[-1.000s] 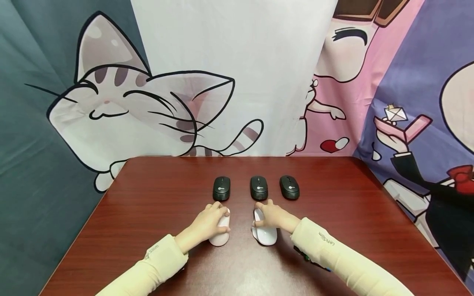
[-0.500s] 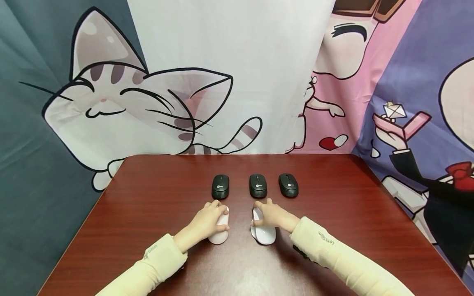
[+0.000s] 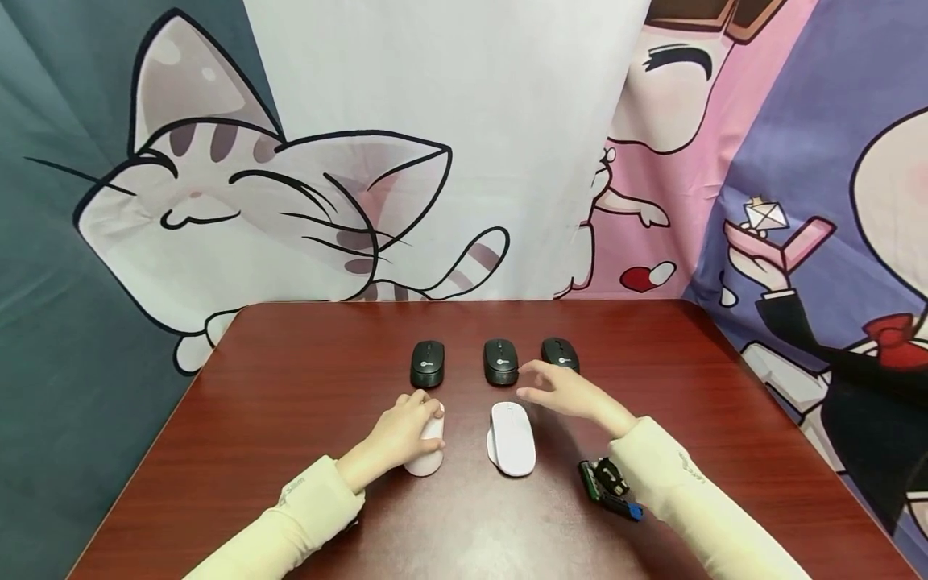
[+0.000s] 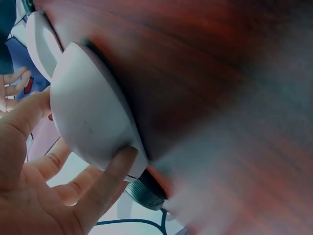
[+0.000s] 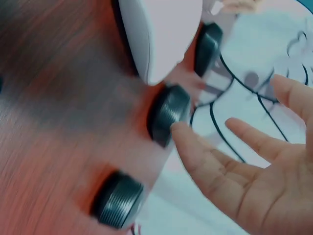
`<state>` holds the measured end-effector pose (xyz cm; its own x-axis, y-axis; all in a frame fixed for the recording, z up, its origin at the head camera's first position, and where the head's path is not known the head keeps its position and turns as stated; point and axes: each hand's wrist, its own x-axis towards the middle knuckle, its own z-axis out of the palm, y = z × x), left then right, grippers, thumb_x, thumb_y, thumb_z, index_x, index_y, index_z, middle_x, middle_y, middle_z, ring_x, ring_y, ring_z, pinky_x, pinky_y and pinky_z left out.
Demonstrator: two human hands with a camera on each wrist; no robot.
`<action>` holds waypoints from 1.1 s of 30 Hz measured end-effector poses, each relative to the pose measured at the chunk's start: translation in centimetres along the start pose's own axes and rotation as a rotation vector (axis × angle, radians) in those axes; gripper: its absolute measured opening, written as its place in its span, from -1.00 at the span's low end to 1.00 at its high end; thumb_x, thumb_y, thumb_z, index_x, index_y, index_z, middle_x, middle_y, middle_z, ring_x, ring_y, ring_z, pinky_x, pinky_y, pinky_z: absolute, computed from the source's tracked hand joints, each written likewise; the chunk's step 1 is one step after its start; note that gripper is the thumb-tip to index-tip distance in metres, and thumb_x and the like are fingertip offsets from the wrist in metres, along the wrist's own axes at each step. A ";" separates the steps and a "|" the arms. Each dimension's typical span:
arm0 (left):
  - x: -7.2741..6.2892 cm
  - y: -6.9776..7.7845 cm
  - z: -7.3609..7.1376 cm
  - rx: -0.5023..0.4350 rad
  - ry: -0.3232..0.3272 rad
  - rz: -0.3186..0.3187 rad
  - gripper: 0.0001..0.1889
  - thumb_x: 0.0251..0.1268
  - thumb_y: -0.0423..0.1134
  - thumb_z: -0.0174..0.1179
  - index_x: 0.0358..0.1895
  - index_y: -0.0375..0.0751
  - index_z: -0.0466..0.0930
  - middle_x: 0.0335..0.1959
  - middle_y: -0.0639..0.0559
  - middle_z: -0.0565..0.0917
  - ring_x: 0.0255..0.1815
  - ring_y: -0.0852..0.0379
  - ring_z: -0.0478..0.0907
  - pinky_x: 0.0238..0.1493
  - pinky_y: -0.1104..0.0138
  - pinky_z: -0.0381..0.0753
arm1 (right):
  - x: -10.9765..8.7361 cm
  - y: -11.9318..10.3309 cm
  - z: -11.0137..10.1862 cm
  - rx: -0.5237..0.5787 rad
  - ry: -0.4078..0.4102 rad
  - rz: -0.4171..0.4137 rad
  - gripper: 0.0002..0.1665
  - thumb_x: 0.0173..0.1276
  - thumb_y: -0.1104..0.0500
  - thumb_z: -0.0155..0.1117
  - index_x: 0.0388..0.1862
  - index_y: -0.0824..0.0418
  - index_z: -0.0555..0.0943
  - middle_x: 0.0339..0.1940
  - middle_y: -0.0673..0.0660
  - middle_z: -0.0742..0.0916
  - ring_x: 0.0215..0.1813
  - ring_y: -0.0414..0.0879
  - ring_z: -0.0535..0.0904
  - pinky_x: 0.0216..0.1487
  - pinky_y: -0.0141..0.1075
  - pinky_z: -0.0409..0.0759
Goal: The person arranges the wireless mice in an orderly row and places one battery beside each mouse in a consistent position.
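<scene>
I see the right hand (image 3: pixel 569 392), fingers loosely extended, off the right white mouse (image 3: pixel 513 440), now lying free before 3 black mice (image 3: pixel 500 362); the left hand (image 3: pixel 397 431) grips the left white mouse (image 4: pixel 90 105).

Glossy red-brown table (image 3: pixel 290 411) before a wrinkled cloth backdrop (image 3: pixel 507 97) with a smiling cartoon cat (image 3: pixel 206 258).

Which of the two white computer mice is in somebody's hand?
The rounded white computer mouse on the left, with the left hand gripping it; no hand touches the rounded white mouse on the right.
</scene>
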<state>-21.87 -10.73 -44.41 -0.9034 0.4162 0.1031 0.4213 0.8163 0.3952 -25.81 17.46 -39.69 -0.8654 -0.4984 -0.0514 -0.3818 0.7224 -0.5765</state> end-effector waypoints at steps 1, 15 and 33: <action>0.0 0.0 0.0 0.009 -0.002 0.004 -0.66 -0.10 -0.12 0.45 -0.27 -0.14 0.55 -0.21 -0.03 0.50 -0.21 -0.09 0.45 -0.38 0.05 0.54 | -0.3 0.3 -0.4 0.022 0.016 0.005 -0.51 0.34 0.02 0.18 0.13 0.30 0.47 -0.21 0.22 0.65 -0.22 0.01 0.57 -0.20 -0.20 0.51; -0.7 0.5 0.2 0.041 0.032 0.007 -0.64 -0.04 -0.12 0.41 -0.16 -0.15 0.57 -0.14 -0.06 0.58 -0.17 -0.09 0.51 -0.39 0.05 0.54 | -5.3 4.7 -3.0 0.162 0.170 -0.042 -0.70 0.37 0.17 0.16 0.04 0.22 0.53 -0.16 0.14 0.71 -0.28 -0.33 0.60 -0.23 -0.39 0.58; 2.0 3.2 -0.2 -0.033 0.144 0.087 -0.77 0.13 -0.09 0.30 -0.17 -0.09 0.63 -0.17 0.03 0.64 -0.14 0.02 0.55 -0.28 0.12 0.54 | -10.0 10.2 -5.6 -0.036 0.327 -0.181 -0.61 0.21 0.28 0.32 0.04 0.11 0.56 -0.07 -0.05 0.66 -0.09 -0.44 0.56 -0.08 -0.62 0.48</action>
<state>-22.29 -7.37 -42.76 -0.8668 0.4212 0.2668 0.4976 0.7653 0.4083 -22.88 32.45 -40.51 -0.8388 -0.4438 0.3154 -0.5439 0.6560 -0.5233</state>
